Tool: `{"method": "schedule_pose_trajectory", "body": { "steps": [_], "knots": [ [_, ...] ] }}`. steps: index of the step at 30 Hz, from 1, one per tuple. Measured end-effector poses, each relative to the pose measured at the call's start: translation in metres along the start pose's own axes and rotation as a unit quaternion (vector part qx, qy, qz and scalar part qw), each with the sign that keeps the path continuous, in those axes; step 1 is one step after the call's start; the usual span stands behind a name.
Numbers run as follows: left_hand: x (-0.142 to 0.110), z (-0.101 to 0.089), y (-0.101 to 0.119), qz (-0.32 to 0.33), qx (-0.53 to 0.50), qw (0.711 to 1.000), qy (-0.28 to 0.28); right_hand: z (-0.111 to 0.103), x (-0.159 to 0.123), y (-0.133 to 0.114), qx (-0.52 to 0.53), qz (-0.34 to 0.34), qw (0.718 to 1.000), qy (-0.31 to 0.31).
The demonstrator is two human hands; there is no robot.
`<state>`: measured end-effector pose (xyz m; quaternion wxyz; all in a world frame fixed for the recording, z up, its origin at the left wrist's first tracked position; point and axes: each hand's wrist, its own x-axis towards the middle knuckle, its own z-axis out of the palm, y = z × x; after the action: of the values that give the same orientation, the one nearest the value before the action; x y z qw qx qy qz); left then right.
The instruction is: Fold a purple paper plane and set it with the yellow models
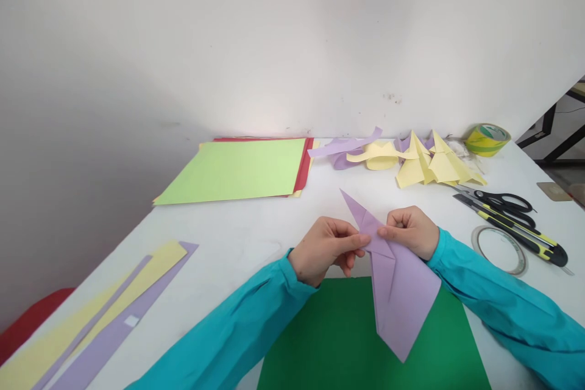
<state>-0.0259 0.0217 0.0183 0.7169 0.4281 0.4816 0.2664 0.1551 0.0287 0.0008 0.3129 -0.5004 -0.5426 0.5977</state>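
Note:
A folded sheet of purple paper (406, 298) is held up between my two hands, its narrow pointed tip aimed up and to the left. My left hand (329, 247) pinches its left edge between thumb and fingers. On the upper right edge, my right hand (409, 231) is closed with the thumb on top of the paper. Creases and a folded flap run across the middle of the piece. Below it lies a green sheet (320, 335), partly covered by the paper and my left sleeve.
Light green paper (237, 167) tops a stack at the back. Folded yellow pieces (439, 161), paper strips (345, 146) and a tape roll (488, 139) lie back right. Scissors (507, 202), a utility knife (516, 231) and clear tape (499, 250) sit right; yellow and purple strips (109, 317) lie left.

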Motion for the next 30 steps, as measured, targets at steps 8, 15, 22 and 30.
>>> {"method": "schedule_pose_trajectory", "body": {
  "steps": [8,15,22,30],
  "knots": [
    [0.001,-0.001,0.001,-0.002,0.007,1.000,0.003,0.000,0.000,0.000,0.015,0.012,1.000,0.013],
    [-0.001,-0.003,0.007,0.022,0.014,0.999,0.033,-0.007,0.004,0.007,0.034,0.014,0.998,-0.060],
    [-0.003,-0.009,0.015,0.054,0.022,0.997,0.044,-0.005,0.004,0.004,0.037,0.005,0.997,-0.062],
    [-0.003,-0.011,0.016,0.071,0.024,0.995,0.060,-0.009,0.004,0.004,0.017,-0.014,0.999,-0.041]
  ]
}}
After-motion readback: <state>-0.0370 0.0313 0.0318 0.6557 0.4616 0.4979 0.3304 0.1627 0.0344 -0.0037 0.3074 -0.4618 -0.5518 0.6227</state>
